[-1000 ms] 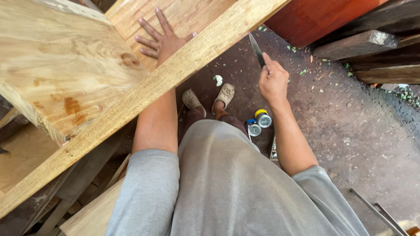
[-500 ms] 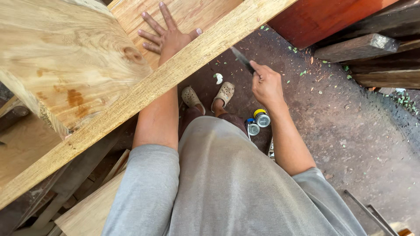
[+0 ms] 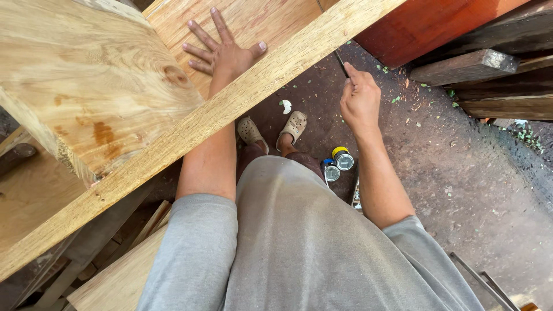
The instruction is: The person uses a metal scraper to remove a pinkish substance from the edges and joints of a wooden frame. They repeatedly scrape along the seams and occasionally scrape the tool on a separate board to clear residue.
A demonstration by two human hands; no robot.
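Wide plank (image 3: pixel 86 98): pale, knotted, stained wood at 10 o'clock, raised toward the camera; judged heavy and stiff, rough on the sawn end; best taken by its long edges.
Flat board (image 3: pixel 265 20): at 12 o'clock, under the left hand; looks rigid and dry, not slippery.
Left hand (image 3: pixel 226 53): fingers fully spread, palm pressed flat on the flat board, gripping nothing.
Long beam (image 3: pixel 230 109): runs from 8 o'clock up to 1 o'clock across the left forearm; judged stiff, weighty, splintery along its edges; a hold near mid-length would balance it.
Cans (image 3: pixel 339 161): two small round tins on the dirt floor (image 3: pixel 461 173) just past the knees, beside the sandalled feet.
Right hand (image 3: pixel 360 99): at 1 o'clock, fingers curled closed round a thin dark tool (image 3: pixel 341 62) pointing up toward the beam.
Hard to tell: the tool's tip is hidden by the beam and its kind is unclear; the handle is buried in the fist; the plank's far end is cut off.
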